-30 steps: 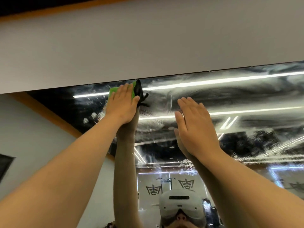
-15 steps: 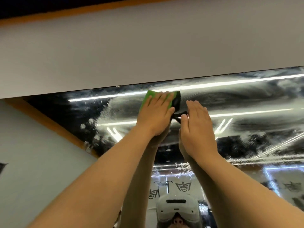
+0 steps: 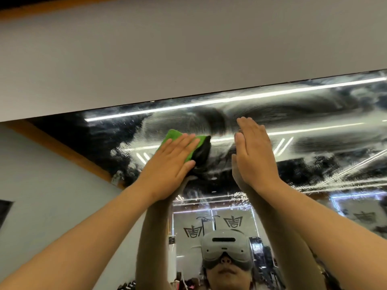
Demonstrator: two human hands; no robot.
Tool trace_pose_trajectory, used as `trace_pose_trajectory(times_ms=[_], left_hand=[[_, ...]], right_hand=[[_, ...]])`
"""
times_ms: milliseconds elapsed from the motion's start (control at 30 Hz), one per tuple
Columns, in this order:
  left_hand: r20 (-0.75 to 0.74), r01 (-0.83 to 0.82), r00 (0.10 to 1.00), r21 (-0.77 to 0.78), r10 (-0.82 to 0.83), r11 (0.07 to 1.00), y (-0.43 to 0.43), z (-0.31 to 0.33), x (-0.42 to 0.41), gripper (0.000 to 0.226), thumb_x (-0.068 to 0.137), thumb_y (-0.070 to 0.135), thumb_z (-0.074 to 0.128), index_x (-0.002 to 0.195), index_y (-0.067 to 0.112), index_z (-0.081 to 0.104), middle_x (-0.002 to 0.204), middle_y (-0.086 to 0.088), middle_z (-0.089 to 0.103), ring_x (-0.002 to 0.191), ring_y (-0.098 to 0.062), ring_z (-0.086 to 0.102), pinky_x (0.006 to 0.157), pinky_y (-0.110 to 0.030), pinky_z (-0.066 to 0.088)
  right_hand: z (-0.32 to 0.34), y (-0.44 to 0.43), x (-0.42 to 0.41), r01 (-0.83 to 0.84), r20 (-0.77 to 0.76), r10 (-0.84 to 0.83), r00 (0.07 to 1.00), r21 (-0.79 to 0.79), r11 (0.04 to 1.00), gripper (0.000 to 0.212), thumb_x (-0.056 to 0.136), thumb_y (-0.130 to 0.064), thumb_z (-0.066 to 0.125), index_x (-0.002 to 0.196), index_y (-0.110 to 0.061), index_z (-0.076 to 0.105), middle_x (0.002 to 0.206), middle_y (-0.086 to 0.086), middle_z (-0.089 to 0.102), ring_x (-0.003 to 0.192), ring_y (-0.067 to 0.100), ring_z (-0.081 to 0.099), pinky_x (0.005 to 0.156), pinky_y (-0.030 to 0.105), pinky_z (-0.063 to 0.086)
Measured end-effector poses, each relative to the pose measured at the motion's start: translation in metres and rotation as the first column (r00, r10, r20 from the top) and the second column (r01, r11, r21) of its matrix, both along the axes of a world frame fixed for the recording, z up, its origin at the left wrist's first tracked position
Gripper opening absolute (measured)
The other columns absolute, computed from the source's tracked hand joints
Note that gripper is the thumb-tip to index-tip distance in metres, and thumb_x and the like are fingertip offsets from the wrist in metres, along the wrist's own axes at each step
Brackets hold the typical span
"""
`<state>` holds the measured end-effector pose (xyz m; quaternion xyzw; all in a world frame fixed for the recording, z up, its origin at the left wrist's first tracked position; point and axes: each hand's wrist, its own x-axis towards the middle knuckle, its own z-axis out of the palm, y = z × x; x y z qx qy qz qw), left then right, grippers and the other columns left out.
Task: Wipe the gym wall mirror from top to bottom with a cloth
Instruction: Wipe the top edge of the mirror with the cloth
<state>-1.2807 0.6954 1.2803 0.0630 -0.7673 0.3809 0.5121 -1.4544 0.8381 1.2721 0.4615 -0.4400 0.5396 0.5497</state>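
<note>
The mirror (image 3: 314,114) is glossy glass, its shine dulled by a whitish, streaky wet film. Against the mirror, the green cloth (image 3: 173,136) looks soft and matt, perhaps microfibre. Above the mirror, the grey wall (image 3: 188,49) is smooth and matt. Reflected low in the mirror, a headset (image 3: 226,245) has a matt grey shell.

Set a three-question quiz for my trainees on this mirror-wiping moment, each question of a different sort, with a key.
1. True or false: the left hand presses the green cloth with straight fingers against the mirror.
2. Which hand lies bare on the glass? A: left. B: right hand.
3. Fill in: the cloth is near the mirror's ___ edge.

Key: 1 true; 2 B; 3 top.
</note>
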Motion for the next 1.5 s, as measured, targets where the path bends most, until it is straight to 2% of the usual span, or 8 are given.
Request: trace_pose_trajectory(times_ms=[100,267,400,600,767,967,1267,1500], left_hand=[[-0.109,-0.027,0.993,0.098,0.037,0.995,-0.019,0.017,0.019,0.069,0.095,0.059,0.001,0.157,0.028,-0.002,0.166,0.008,-0.006,0.153,-0.008,-0.008,0.122,-0.026,-0.011],[-0.290,-0.008,0.953,0.260,0.086,0.966,-0.014,0.059,0.011,0.059,0.109,0.040,0.020,0.161,0.018,0.001,0.168,-0.001,-0.005,0.154,-0.014,-0.007,0.124,-0.034,-0.006],[-0.342,-0.014,0.931,0.315,0.127,0.949,0.012,0.086,-0.015,0.058,0.110,0.037,0.017,0.160,0.015,-0.002,0.168,-0.003,-0.008,0.154,-0.018,-0.009,0.125,-0.040,-0.004],[-0.241,-0.014,0.969,0.159,0.052,0.987,0.066,0.066,-0.065,0.058,0.109,0.037,0.020,0.160,0.019,0.001,0.169,-0.001,-0.002,0.155,-0.016,-0.004,0.125,-0.039,-0.002],[-0.131,-0.007,0.991,0.073,0.017,0.997,0.051,0.034,-0.055,0.058,0.109,0.038,0.020,0.160,0.023,-0.003,0.168,0.004,-0.009,0.153,-0.009,-0.009,0.124,-0.031,-0.006],[-0.162,-0.011,0.986,0.176,0.040,0.984,0.016,0.051,-0.015,0.057,0.109,0.037,0.019,0.159,0.022,-0.003,0.168,0.004,-0.008,0.153,-0.009,-0.009,0.124,-0.029,-0.005],[-0.372,0.029,0.922,0.345,0.108,0.938,0.025,0.111,-0.027,0.059,0.110,0.037,0.018,0.160,0.012,-0.002,0.168,-0.004,-0.006,0.155,-0.018,-0.007,0.125,-0.040,-0.001],[-0.266,0.022,0.963,0.191,0.030,0.981,0.086,0.103,-0.096,0.060,0.110,0.037,0.019,0.160,0.013,-0.002,0.169,-0.002,-0.006,0.155,-0.015,-0.005,0.125,-0.039,-0.002]], right_hand=[[0.000,-0.001,-0.001,-0.008,-0.003,0.008,1.000,-0.003,1.000,0.061,0.098,-0.035,0.018,0.152,-0.011,0.033,0.159,0.003,0.030,0.149,0.011,0.017,0.119,0.018,-0.005],[0.000,-0.005,0.001,-0.009,-0.021,0.009,1.000,-0.019,1.000,0.061,0.099,-0.036,0.017,0.152,-0.011,0.032,0.159,0.002,0.031,0.149,0.010,0.018,0.122,0.023,-0.002],[0.002,-0.006,-0.001,0.035,-0.050,-0.036,0.998,-0.014,0.999,0.061,0.099,-0.037,0.015,0.152,-0.012,0.032,0.159,0.001,0.031,0.149,0.010,0.019,0.122,0.025,-0.001],[0.003,-0.006,-0.002,-0.026,-0.056,0.024,0.998,-0.030,0.999,0.060,0.099,-0.036,0.018,0.150,-0.010,0.036,0.156,0.003,0.036,0.147,0.011,0.023,0.121,0.023,0.001],[0.002,-0.001,-0.004,-0.015,-0.019,0.015,1.000,-0.011,1.000,0.061,0.098,-0.037,0.018,0.151,-0.011,0.034,0.158,0.002,0.032,0.148,0.010,0.020,0.120,0.020,-0.001],[0.000,-0.002,-0.002,0.014,-0.007,-0.014,1.000,0.019,1.000,0.063,0.098,-0.039,0.017,0.153,-0.012,0.031,0.160,0.001,0.029,0.149,0.009,0.016,0.122,0.023,-0.002],[-0.001,-0.002,0.002,0.041,-0.033,-0.040,0.999,0.028,0.999,0.065,0.097,-0.039,0.013,0.153,-0.013,0.031,0.159,0.000,0.031,0.149,0.007,0.016,0.122,0.023,-0.003],[0.000,-0.002,-0.003,0.038,-0.043,-0.038,0.998,-0.011,0.999,0.062,0.098,-0.039,0.017,0.152,-0.014,0.033,0.158,0.001,0.033,0.148,0.008,0.020,0.120,0.020,-0.003]])
